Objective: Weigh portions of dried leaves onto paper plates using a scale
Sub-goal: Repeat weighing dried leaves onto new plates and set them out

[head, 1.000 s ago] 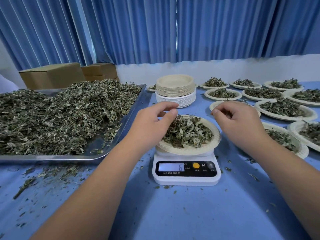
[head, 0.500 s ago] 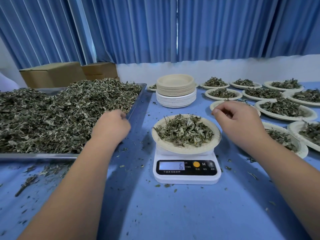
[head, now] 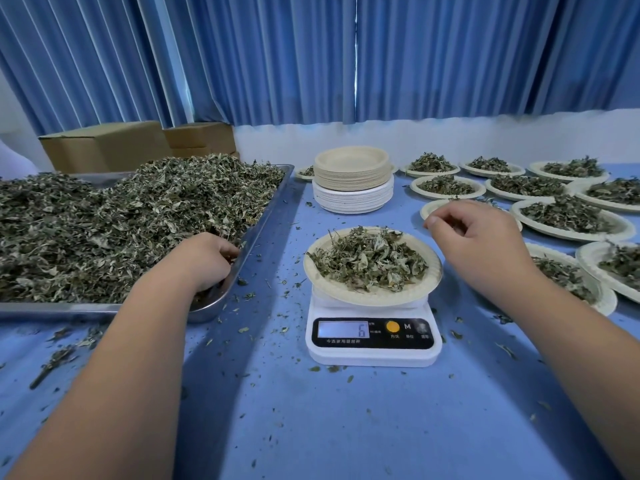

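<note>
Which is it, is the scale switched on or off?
On. The scale has its display lit, showing a 6, with a paper plate of dried leaves sitting on top.

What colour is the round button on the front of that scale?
Orange-yellow button, on the black panel of the scale; head view shows it.

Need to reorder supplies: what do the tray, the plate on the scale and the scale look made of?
The tray looks like stainless steel: shiny grey, reflective rim. The plate seems paper or moulded pulp: matte cream, crimped rim. The scale is probably white plastic, smooth, with a glossy black panel.
</note>
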Motion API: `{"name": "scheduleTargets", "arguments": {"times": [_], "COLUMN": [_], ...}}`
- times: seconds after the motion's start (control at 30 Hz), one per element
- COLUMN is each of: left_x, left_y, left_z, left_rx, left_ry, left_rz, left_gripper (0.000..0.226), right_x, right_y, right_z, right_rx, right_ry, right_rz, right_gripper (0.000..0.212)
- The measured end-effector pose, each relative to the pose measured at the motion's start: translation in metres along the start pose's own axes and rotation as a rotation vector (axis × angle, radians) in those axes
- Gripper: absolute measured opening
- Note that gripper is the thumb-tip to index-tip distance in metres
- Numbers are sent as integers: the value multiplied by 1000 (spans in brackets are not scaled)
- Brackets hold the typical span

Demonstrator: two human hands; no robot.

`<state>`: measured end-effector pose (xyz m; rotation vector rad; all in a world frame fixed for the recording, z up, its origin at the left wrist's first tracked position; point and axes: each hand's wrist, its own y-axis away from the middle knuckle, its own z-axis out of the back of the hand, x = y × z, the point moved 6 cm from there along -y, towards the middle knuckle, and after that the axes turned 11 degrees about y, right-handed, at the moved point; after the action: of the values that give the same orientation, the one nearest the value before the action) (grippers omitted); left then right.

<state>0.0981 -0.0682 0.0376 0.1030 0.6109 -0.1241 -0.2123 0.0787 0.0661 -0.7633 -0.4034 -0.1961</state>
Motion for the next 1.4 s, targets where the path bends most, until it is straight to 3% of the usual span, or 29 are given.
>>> {"name": "scheduleTargets", "arguments": {"times": [0.37, 0.53, 0.77, 0.87, 0.97, 1.1, 1.27, 1.4], "left_x": [10, 12, 6, -13, -48, -80, -77, -71], "left_y": [-12, -14, -4, 4, 20, 37, 32, 29], "left_z": [-2, 2, 8, 8, 0, -23, -39, -47], "left_rx": [-59, -144, -245, -369, -447, -380, -235, -74], "left_ry": [-90, -98, -20, -50, 57, 180, 167, 391], "left_rz": [-64, -31, -17, -128, -389, -533, -358, -224], "left_gripper": [47, 18, 21, 23, 25, 20, 20, 21], "right_x": [1, 0, -4, -5, -7, -10, -17, -17], "right_y": [1, 0, 0, 0, 0, -2, -3, -1], "right_z": [-1, 0, -1, -1, -4, -6, -15, -19], "right_rx": [15, 11, 6, 12, 38, 61, 217, 290], "right_ry": [5, 6, -30, -54, -40, 19, 143, 179], "right_rz": [1, -7, -39, -58, -60, -81, -153, -165], "right_gripper": [15, 15, 18, 29, 36, 33, 32, 52]}}
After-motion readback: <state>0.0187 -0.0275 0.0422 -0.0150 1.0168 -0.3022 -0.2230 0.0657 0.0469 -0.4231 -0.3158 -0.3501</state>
